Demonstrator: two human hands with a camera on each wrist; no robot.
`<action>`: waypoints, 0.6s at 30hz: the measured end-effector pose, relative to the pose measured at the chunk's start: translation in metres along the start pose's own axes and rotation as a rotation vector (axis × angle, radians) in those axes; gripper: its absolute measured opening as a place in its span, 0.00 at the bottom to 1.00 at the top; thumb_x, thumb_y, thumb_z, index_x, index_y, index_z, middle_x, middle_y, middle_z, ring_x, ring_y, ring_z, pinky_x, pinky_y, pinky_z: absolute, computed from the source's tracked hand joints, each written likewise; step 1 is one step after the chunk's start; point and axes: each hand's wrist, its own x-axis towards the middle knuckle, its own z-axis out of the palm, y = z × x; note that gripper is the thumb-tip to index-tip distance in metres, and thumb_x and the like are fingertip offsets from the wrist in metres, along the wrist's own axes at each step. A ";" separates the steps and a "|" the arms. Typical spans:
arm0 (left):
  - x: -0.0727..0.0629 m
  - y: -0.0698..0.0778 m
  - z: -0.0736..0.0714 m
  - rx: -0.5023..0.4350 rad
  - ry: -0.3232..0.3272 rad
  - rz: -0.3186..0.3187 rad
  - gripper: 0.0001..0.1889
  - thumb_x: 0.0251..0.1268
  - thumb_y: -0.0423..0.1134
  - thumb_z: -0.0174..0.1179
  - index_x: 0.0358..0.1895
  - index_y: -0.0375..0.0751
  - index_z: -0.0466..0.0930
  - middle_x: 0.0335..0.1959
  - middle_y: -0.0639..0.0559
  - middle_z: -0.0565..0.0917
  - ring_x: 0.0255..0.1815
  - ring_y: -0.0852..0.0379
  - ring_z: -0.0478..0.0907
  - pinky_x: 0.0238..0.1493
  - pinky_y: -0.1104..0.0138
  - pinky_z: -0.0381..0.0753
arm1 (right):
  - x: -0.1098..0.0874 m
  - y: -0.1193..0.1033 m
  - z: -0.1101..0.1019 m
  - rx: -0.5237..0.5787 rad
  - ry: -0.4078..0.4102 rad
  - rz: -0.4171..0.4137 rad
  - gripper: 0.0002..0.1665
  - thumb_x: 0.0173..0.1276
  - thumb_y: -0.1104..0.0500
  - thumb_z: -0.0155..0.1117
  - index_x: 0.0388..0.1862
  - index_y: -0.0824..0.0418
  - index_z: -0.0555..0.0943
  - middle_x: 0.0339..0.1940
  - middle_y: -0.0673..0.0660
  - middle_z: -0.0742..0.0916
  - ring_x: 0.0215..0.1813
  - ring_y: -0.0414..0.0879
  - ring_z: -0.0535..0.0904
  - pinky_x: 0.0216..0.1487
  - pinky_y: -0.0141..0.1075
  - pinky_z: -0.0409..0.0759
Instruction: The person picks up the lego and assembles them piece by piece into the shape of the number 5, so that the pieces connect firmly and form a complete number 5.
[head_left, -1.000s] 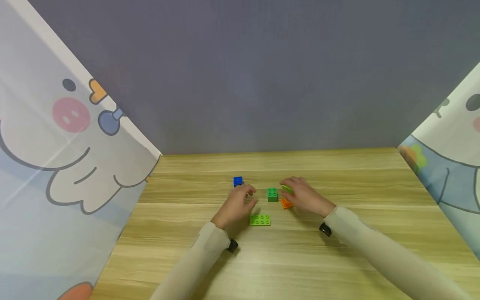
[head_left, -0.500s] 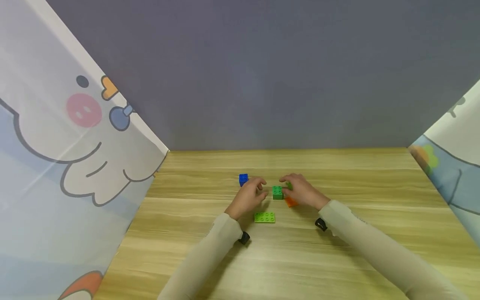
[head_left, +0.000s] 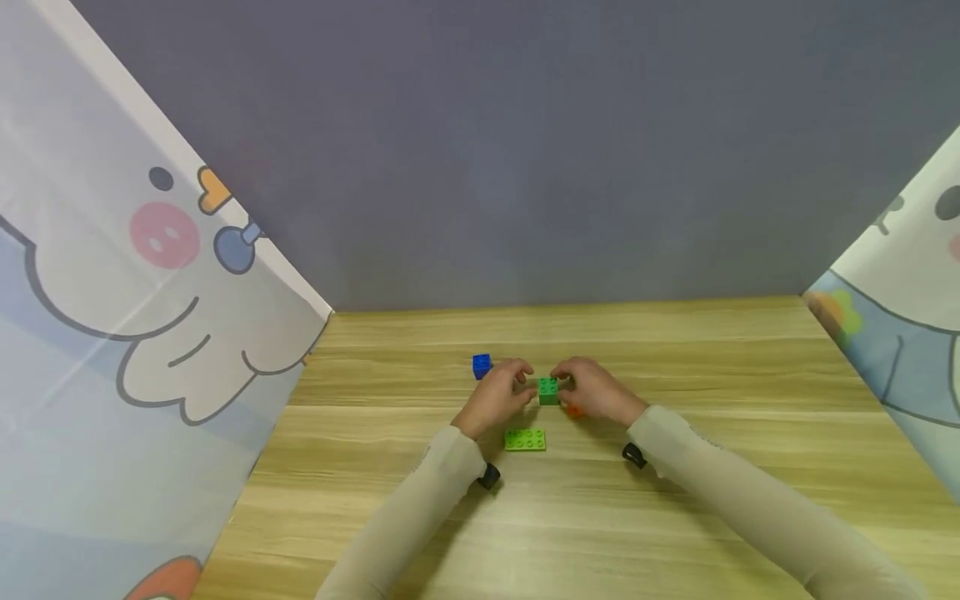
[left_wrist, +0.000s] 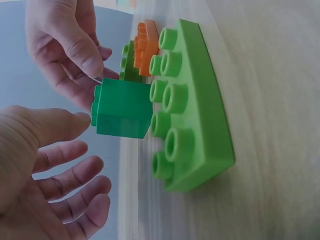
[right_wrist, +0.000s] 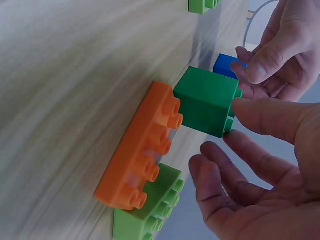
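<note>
Lying nearest on the table (head_left: 570,525), studs up, is a flat light-green brick (head_left: 525,440), separate from the others and untouched. Next out, an orange brick (right_wrist: 137,150), partly covered by the right hand in the head view; no hand appears to hold it. Beyond it, level with both hands, the dark-green block (head_left: 548,392) stands on the table between them, studs up; this is the piece in work. Left hand (head_left: 491,396): fingers apart, thumb toward the block, nothing gripped. Right hand (head_left: 596,393): thumb and fingers apart at the block's right side; contact cannot be told from these angles. A second light-green brick (right_wrist: 147,220) lies beside the orange one, mostly hidden in the head view; whether those two touch is unclear. Farthest, the blue block (head_left: 482,367) sits past the left hand, untouched. Progress, as judged: early. Done: dark-green block within reach of both hands. Left: any firm grip or lift of it, and any fitting together, since no pieces are seen joined.
</note>
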 end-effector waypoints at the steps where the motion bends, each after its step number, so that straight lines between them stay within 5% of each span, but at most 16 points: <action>1: 0.000 -0.001 0.001 0.004 -0.002 0.000 0.18 0.64 0.42 0.63 0.54 0.40 0.76 0.42 0.52 0.78 0.38 0.59 0.75 0.36 0.68 0.76 | 0.000 0.000 0.001 0.014 -0.005 0.002 0.18 0.62 0.65 0.66 0.51 0.66 0.79 0.46 0.60 0.81 0.47 0.53 0.77 0.47 0.45 0.78; 18: 0.001 -0.003 0.005 -0.025 -0.040 0.014 0.13 0.63 0.39 0.63 0.50 0.42 0.77 0.41 0.54 0.80 0.40 0.60 0.77 0.38 0.70 0.77 | 0.004 -0.006 0.008 0.057 0.012 0.049 0.14 0.62 0.63 0.67 0.47 0.65 0.81 0.41 0.55 0.84 0.40 0.45 0.79 0.41 0.38 0.79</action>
